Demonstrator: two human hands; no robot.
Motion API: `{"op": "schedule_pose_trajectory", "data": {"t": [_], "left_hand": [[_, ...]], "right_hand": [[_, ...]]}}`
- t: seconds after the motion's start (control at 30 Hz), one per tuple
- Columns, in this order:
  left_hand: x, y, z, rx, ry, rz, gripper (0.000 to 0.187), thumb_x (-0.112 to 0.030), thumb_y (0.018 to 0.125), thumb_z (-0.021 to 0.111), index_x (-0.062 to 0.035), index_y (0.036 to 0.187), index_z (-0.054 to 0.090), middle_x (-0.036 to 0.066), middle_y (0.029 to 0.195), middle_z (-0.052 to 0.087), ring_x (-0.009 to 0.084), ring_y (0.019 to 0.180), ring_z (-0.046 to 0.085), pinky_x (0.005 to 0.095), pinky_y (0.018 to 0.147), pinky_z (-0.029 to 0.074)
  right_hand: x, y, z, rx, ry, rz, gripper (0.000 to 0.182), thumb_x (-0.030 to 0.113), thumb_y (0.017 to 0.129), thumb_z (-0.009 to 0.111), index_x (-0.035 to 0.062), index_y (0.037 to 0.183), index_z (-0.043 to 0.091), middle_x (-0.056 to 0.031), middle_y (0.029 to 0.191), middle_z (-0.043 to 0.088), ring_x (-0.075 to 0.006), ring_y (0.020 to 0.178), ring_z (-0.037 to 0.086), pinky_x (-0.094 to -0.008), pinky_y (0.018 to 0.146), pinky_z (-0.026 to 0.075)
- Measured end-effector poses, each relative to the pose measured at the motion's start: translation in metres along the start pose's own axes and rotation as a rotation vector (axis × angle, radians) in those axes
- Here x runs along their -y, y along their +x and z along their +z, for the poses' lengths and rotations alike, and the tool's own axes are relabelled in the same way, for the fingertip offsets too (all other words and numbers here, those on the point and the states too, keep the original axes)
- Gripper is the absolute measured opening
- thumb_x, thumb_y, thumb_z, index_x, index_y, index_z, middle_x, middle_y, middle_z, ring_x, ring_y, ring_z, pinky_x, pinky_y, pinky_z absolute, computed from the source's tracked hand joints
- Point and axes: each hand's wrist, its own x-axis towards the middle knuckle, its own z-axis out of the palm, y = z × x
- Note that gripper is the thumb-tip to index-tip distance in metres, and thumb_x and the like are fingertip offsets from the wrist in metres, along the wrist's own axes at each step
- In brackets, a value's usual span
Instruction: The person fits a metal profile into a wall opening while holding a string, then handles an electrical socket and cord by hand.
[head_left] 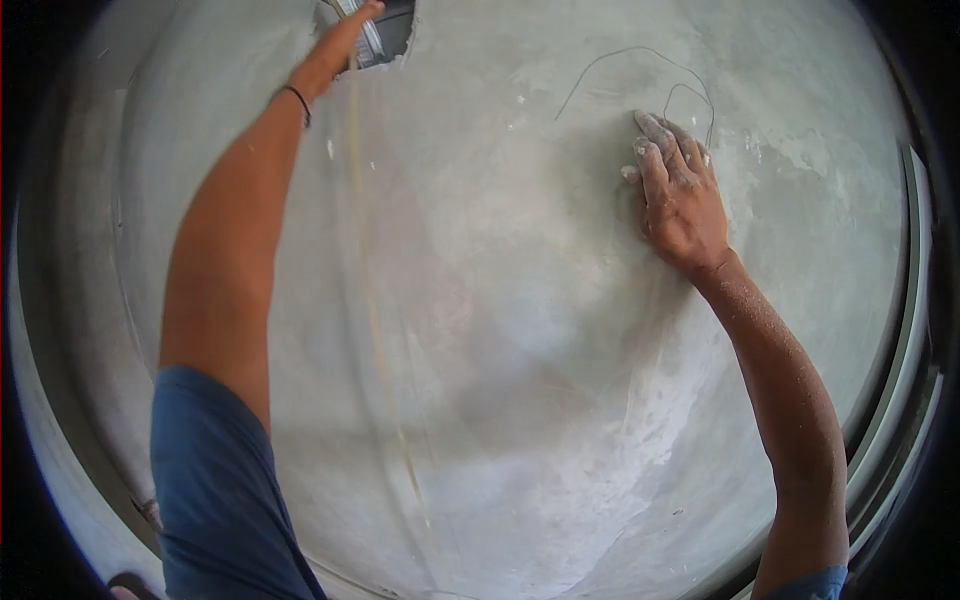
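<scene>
At the top left, my left hand (340,48) reaches to a cut opening (398,32) in a grey plastered surface (500,300). It closes around a ribbed metal strip (370,40) there, its thumb across the strip and its other fingers mostly hidden. My right hand (682,190), white with dust at the fingers, rests against the surface at the upper right. Its fingers are bent, and a thin looped wire (640,48) runs into them; the exact grip is hidden.
A faint yellowish line (365,240) runs down the surface from near the opening. Pale plaster patches (665,420) mark the lower right. Long rails or edge trim (915,280) border the right side.
</scene>
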Motion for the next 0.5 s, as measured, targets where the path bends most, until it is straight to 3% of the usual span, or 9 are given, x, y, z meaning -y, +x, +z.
{"op": "schedule_pose_trajectory", "data": {"t": [0.03, 0.1, 0.2, 0.33, 0.37, 0.4, 0.43, 0.47, 0.5], "left_hand": [[0.008, -0.006, 0.011, -0.010, -0.001, 0.006, 0.071, -0.061, 0.094, 0.057, -0.0182, 0.150, 0.055, 0.005, 0.150, 0.055, 0.0285, 0.115, 0.063, 0.0374, 0.107, 0.041], [0.026, -0.016, 0.030, -0.172, 0.130, 0.436, 0.046, -0.047, 0.099, 0.058, -0.0167, 0.133, 0.068, 0.018, 0.133, 0.067, 0.0351, 0.123, 0.063, 0.0467, 0.107, 0.047], [0.030, -0.024, 0.040, -0.221, 0.004, 0.466, 0.048, -0.052, 0.097, 0.049, -0.0328, 0.139, 0.065, 0.014, 0.135, 0.067, 0.0380, 0.128, 0.059, 0.0454, 0.108, 0.042], [0.014, -0.042, 0.033, -0.265, 0.079, 0.442, 0.047, -0.048, 0.098, 0.049, -0.0268, 0.135, 0.068, 0.015, 0.136, 0.066, 0.0373, 0.129, 0.058, 0.0435, 0.109, 0.043], [0.015, -0.045, 0.033, -0.265, 0.061, 0.468, 0.046, -0.048, 0.098, 0.049, -0.0262, 0.135, 0.068, 0.015, 0.136, 0.066, 0.0376, 0.129, 0.058, 0.0438, 0.109, 0.043], [0.019, -0.049, 0.033, -0.261, 0.045, 0.487, 0.046, -0.047, 0.098, 0.049, -0.0256, 0.134, 0.068, 0.015, 0.136, 0.066, 0.0380, 0.128, 0.058, 0.0441, 0.108, 0.044], [0.020, -0.048, 0.034, -0.272, 0.063, 0.506, 0.045, -0.046, 0.099, 0.048, -0.0254, 0.134, 0.069, 0.015, 0.134, 0.067, 0.0387, 0.126, 0.059, 0.0448, 0.107, 0.044], [0.021, -0.047, 0.034, -0.268, 0.075, 0.494, 0.045, -0.046, 0.099, 0.048, -0.0254, 0.134, 0.069, 0.015, 0.134, 0.067, 0.0387, 0.126, 0.059, 0.0448, 0.107, 0.044], [0.022, -0.049, 0.034, -0.283, 0.075, 0.524, 0.046, -0.047, 0.098, 0.048, -0.0232, 0.131, 0.070, 0.015, 0.133, 0.067, 0.0393, 0.125, 0.060, 0.0457, 0.106, 0.044]], "right_hand": [[0.000, 0.000, -0.001, 0.004, -0.004, 0.009, 0.024, 0.022, 0.099, 0.061, 0.0012, 0.110, 0.059, -0.0186, 0.139, 0.057, -0.0383, 0.133, 0.050, -0.0522, 0.111, 0.041], [0.000, 0.000, -0.001, 0.007, 0.005, 0.016, 0.023, 0.021, 0.098, 0.062, 0.0016, 0.111, 0.059, -0.0183, 0.140, 0.057, -0.0381, 0.134, 0.049, -0.0526, 0.112, 0.040], [-0.001, 0.003, -0.002, -0.055, 0.027, 0.003, 0.021, 0.016, 0.095, 0.065, 0.0019, 0.110, 0.060, -0.0181, 0.134, 0.060, -0.0384, 0.129, 0.052, -0.0522, 0.107, 0.043], [0.006, 0.078, 0.025, -0.384, 0.164, 0.224, 0.017, 0.000, 0.089, 0.065, 0.0014, 0.106, 0.064, -0.0180, 0.107, 0.067, -0.0405, 0.105, 0.061, -0.0496, 0.087, 0.050], [0.012, 0.122, 0.039, -0.534, 0.270, 0.138, 0.021, -0.008, 0.083, 0.060, 0.0009, 0.101, 0.067, -0.0184, 0.091, 0.065, -0.0423, 0.090, 0.061, -0.0501, 0.075, 0.050], [0.011, 0.167, 0.063, -0.617, 0.306, -0.049, 0.027, -0.011, 0.079, 0.057, 0.0010, 0.100, 0.069, -0.0198, 0.099, 0.067, -0.0428, 0.093, 0.064, -0.0516, 0.075, 0.051], [0.026, 0.219, 0.079, -0.545, 0.524, 0.058, 0.023, -0.006, 0.079, 0.057, -0.0010, 0.096, 0.070, -0.0214, 0.108, 0.069, -0.0433, 0.097, 0.066, -0.0518, 0.078, 0.052], [0.044, 0.262, 0.081, -0.296, 0.554, 0.213, 0.028, 0.023, 0.099, 0.056, 0.0039, 0.111, 0.072, -0.0225, 0.103, 0.072, -0.0423, 0.094, 0.069, -0.0515, 0.084, 0.053], [0.030, 0.328, 0.160, -0.526, 0.282, 0.000, 0.029, 0.022, 0.093, 0.069, -0.0076, 0.089, 0.066, -0.0197, 0.086, 0.070, -0.0326, 0.090, 0.068, -0.0450, 0.079, 0.052]]}}
